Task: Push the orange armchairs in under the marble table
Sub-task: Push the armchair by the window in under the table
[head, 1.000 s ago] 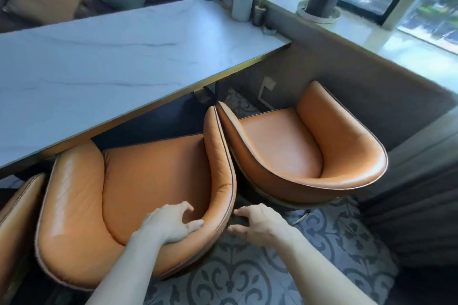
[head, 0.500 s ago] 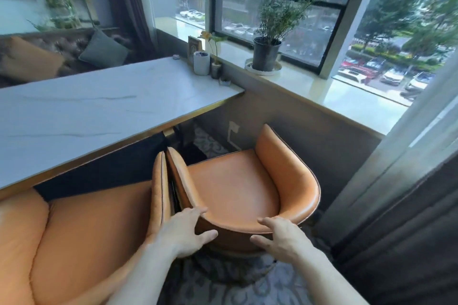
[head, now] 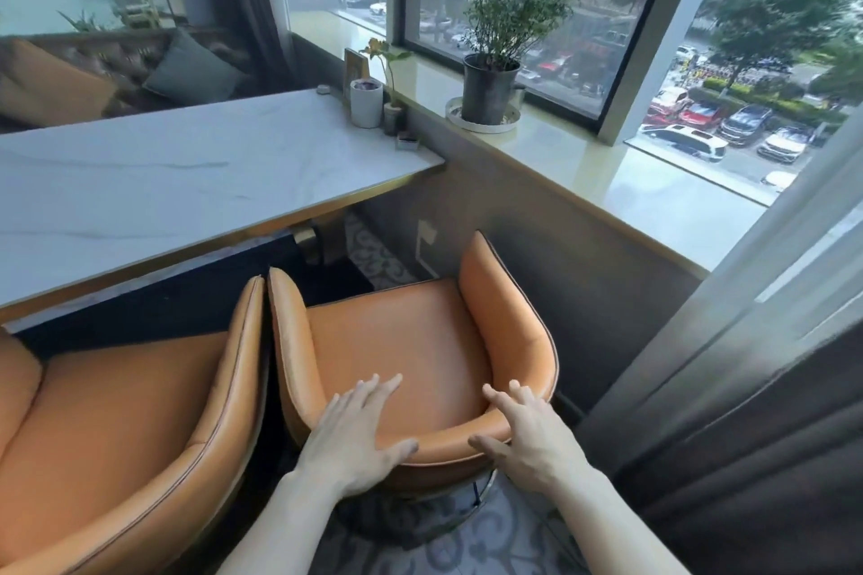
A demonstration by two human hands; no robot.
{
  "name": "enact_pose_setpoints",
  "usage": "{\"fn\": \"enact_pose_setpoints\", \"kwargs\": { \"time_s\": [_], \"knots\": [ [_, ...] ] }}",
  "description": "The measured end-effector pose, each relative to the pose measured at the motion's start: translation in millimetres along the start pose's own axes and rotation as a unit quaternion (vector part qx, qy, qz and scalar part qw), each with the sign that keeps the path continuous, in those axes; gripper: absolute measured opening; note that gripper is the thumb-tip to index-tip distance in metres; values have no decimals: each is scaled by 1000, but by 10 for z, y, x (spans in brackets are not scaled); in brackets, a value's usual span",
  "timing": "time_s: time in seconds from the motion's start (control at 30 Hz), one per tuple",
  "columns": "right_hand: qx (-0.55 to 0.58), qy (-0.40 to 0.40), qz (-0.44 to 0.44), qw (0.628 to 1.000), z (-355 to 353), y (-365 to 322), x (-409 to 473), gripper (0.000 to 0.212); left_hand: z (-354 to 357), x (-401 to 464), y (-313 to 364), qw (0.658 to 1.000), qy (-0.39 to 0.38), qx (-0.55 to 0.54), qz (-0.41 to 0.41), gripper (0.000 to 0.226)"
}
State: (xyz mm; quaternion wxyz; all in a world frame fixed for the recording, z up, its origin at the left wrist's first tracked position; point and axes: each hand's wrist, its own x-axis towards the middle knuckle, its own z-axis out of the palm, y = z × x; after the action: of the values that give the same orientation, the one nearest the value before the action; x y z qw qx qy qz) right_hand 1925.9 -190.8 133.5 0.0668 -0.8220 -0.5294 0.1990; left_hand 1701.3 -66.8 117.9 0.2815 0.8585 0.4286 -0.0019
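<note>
Two orange leather armchairs stand side by side in front of the white marble table (head: 163,182). The right armchair (head: 397,332) has its seat out in front of the table's right end, its arm touching the left armchair (head: 130,411). My left hand (head: 355,434) clasps the left part of the right armchair's curved backrest, fingers over the rim and thumb outside. My right hand (head: 527,434) clasps the same rim further right. The front of the left armchair reaches the table's edge.
A grey wall (head: 583,275) under the windowsill runs close along the right armchair's right side. A dark curtain (head: 747,411) hangs at the right. A gold table leg (head: 322,243) stands ahead of the chair. A white cup (head: 366,103) and potted plant (head: 490,89) sit far back.
Both hands left the left armchair's back and moved right onto the right armchair's backrest. My view swung right and up, toward the window.
</note>
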Motion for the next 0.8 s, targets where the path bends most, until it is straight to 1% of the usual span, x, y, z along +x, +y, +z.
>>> {"fn": "enact_pose_setpoints", "kwargs": {
  "time_s": [0.13,0.23,0.43,0.6,0.7,0.8],
  "knots": [
    [-15,-15,18,1000,4,362,266,78,314,514,65,1000,-14,-20,-16,91],
    [-36,-48,20,998,-5,645,468,79,529,849,163,999,-36,-25,-25,93],
    [-44,-87,17,995,-35,972,871,83,701,1111,218,996,-59,-41,-58,94],
    [-54,-119,-37,991,161,1055,1146,84,826,1127,170,992,-67,-42,-98,95],
    [-65,-147,-79,984,346,1119,1263,89,974,1065,147,989,-58,-52,-124,96],
    [-80,-174,-122,974,509,1229,1358,93,1112,988,146,986,-68,-37,-149,101]
  ]
}}
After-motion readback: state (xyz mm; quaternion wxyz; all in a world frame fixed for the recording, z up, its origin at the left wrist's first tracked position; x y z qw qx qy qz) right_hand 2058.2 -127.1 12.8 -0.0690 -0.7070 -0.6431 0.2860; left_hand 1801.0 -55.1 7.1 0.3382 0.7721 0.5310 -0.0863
